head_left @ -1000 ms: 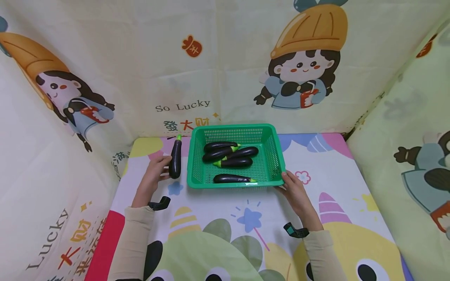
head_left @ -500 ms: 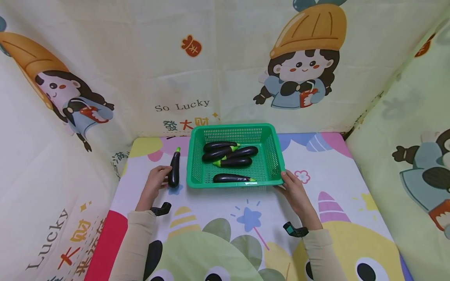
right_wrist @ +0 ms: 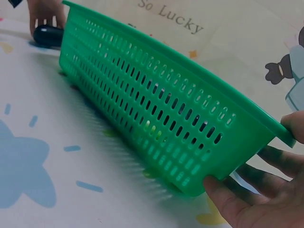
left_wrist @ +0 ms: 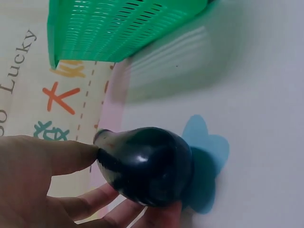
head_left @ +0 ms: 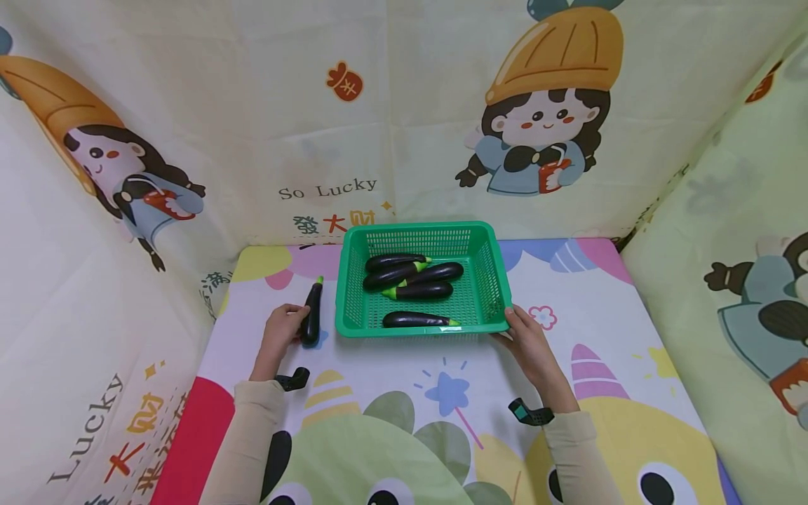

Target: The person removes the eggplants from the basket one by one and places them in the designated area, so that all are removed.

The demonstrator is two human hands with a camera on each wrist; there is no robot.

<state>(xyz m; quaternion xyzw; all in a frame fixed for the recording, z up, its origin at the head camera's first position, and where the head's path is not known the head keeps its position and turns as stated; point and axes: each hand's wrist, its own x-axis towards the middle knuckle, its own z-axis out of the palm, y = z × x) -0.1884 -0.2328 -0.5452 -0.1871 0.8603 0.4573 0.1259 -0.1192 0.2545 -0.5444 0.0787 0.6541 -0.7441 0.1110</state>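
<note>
The left hand [head_left: 282, 333] pinches a dark purple eggplant [head_left: 311, 319] between its thumb and curled fingers. This eggplant lies just right of that hand, its green stem pointing away from the person, its blunt end over a blue printed star; whether it touches the cloth, I cannot tell. The right hand [head_left: 530, 347], well apart from it, grips the near right corner of a green basket [head_left: 476, 294], thumb at the rim and fingers against the outside wall. The basket sits between the two hands and slightly beyond them. Inside are four clustered eggplants [head_left: 394, 276], plus a fifth eggplant [head_left: 416, 320] by the wall nearest the person.

Beyond the hands, the backdrop [head_left: 429, 42] reads "So Lucky" in dark letters, with 發 in teal, 大 in red and 财 in yellow beneath. Left of the left forearm, "Lucky" appears again, with 财 and 大 beside it.
</note>
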